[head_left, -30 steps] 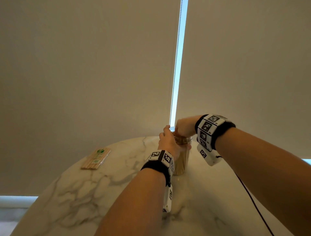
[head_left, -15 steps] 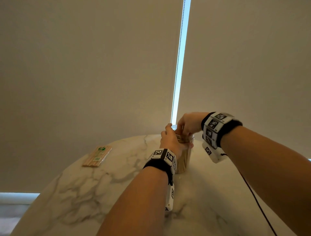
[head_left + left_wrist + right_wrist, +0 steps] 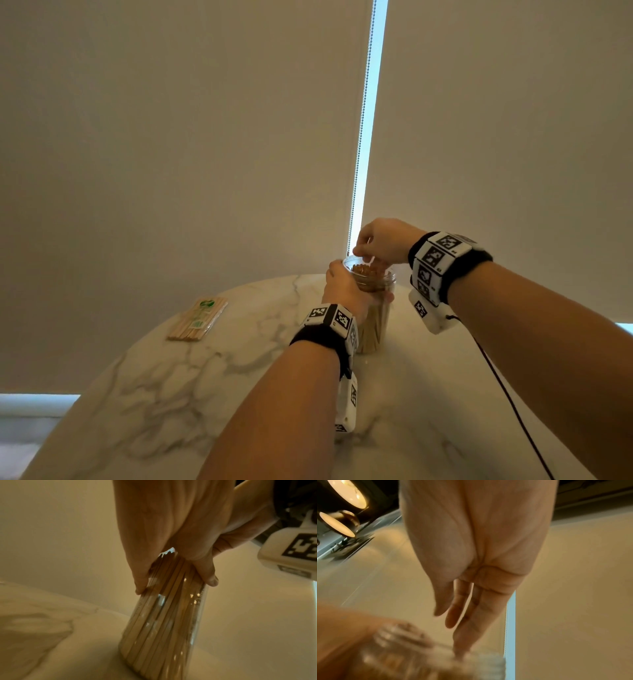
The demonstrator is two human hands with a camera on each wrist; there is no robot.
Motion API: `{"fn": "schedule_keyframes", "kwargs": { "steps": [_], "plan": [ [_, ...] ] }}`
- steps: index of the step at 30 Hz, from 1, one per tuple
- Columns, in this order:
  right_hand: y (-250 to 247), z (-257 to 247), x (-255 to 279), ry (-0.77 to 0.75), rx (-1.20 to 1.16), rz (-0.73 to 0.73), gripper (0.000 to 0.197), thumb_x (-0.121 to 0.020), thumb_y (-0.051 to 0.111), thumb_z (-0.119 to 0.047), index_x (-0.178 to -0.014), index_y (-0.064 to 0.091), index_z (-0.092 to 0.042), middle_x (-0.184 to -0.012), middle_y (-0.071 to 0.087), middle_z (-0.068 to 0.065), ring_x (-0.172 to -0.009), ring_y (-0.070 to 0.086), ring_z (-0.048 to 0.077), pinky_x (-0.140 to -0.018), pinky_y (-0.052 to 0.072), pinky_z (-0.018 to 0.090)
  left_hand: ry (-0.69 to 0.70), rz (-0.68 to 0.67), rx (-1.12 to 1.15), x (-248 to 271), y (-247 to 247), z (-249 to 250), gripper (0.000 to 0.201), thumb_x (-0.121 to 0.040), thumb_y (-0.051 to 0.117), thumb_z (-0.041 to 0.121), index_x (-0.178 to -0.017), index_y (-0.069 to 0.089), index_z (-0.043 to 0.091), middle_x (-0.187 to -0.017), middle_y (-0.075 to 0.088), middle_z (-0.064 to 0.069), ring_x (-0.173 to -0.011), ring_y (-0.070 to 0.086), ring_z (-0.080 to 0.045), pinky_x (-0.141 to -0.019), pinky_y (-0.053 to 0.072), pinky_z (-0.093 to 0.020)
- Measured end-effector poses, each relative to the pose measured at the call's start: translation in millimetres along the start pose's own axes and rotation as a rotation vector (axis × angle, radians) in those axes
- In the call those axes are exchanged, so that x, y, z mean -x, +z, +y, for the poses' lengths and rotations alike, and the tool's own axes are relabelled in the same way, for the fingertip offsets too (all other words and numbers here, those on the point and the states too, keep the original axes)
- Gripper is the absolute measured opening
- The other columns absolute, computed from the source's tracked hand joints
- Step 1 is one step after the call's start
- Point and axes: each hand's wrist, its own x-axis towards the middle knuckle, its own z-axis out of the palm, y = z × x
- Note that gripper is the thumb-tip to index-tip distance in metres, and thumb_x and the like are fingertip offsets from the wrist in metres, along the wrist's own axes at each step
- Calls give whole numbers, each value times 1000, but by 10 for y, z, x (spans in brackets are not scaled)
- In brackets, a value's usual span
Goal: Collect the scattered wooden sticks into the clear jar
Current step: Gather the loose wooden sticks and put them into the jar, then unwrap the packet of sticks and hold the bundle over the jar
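A clear jar (image 3: 375,325) packed with upright wooden sticks (image 3: 368,270) stands on the marble table (image 3: 171,394). My left hand (image 3: 344,289) grips the jar's upper part from the near left. In the left wrist view the left hand (image 3: 176,586) has thumb and fingers wrapped round the jar (image 3: 163,635). My right hand (image 3: 363,255) hovers over the jar mouth with its fingers reaching down to the stick tops. In the right wrist view its fingers (image 3: 471,622) are nearly straight and their tips meet the blurred jar top (image 3: 436,660); nothing shows between them.
A wrapped pack of sticks (image 3: 198,320) lies flat at the table's far left. A black cable (image 3: 507,394) runs from the right wrist over the table's right side. Beige blinds with a bead chain (image 3: 361,137) hang just behind the jar.
The right hand's fingers have eased up off the jar mouth, so the stick tops now show. The left hand keeps its hold on the jar.
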Motion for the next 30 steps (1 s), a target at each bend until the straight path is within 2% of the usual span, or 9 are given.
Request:
{"fn": "schedule_keyframes", "kwargs": {
  "steps": [5,9,12,14,17,21,25,28,30],
  "plan": [
    [1,-26,59,1,260,-168,17,-90,71,-23,-106,76,-23,-105,67,-5,-93,57,13,-73,41,23,-7,-11,-14,-14,15,-44,116,-62,94,39,-151,23,16,-146,37,-3,-129,48,-25,-106,48,-40],
    [104,-50,46,-20,267,-45,14,-93,67,-32,-89,74,-21,-90,68,-5,-91,60,16,-78,44,26,-38,-32,5,-43,26,-25,123,-61,95,37,-155,18,17,-150,36,-4,-134,45,-26,-109,45,-44],
    [98,-32,189,-45,233,65,27,-97,59,-39,-85,72,-18,-72,59,-7,-82,59,16,-72,41,27,-82,-160,3,1,-102,-13,143,-65,92,39,-159,-15,23,-158,35,-7,-139,42,-29,-113,40,-45],
    [68,-15,304,-61,109,200,29,-98,58,-37,-88,73,-14,-72,58,-7,-80,58,16,-71,39,27,-76,-227,-130,37,-379,-101,144,-69,85,54,-156,-25,20,-160,33,-8,-142,40,-30,-115,36,-41],
    [60,-50,519,-107,-58,384,33,-98,57,-35,-78,70,-13,-75,67,0,-76,62,21,-65,44,30,-161,-181,-233,-6,-1011,-368,136,-65,77,72,-161,-3,19,-162,30,-13,-145,37,-30,-118,31,-41],
    [253,-241,904,-188,-143,352,43,-98,56,-36,-57,49,-24,-61,55,-7,-61,52,9,-52,32,19,-364,34,-499,-136,-1828,-799,86,-81,76,54,-145,48,3,-146,52,-14,-132,51,-32,-109,40,-39],
    [703,-342,1110,-239,-173,187,37,-97,58,-42,-70,64,-17,-65,62,-6,-65,57,8,-58,40,16,-546,-10,-829,-110,-2121,-1207,85,-76,81,52,-139,53,4,-136,61,-13,-119,60,-31,-99,49,-36],
    [990,-367,1156,-257,-165,64,40,-97,54,-49,-84,72,-16,-78,72,-3,-74,66,9,-72,55,30,-512,-44,-951,-61,-2124,-1324,78,-72,85,48,-135,59,9,-129,66,-9,-112,63,-27,-95,51,-34],
    [1098,-399,1192,-253,-157,24,39,-97,54,-48,-84,72,-16,-78,71,-2,-74,66,10,-70,54,28,-501,-20,-979,8,-2110,-1292,65,-74,85,37,-129,64,9,-122,69,-9,-106,66,-26,-83,52,-30]
  ]
}}
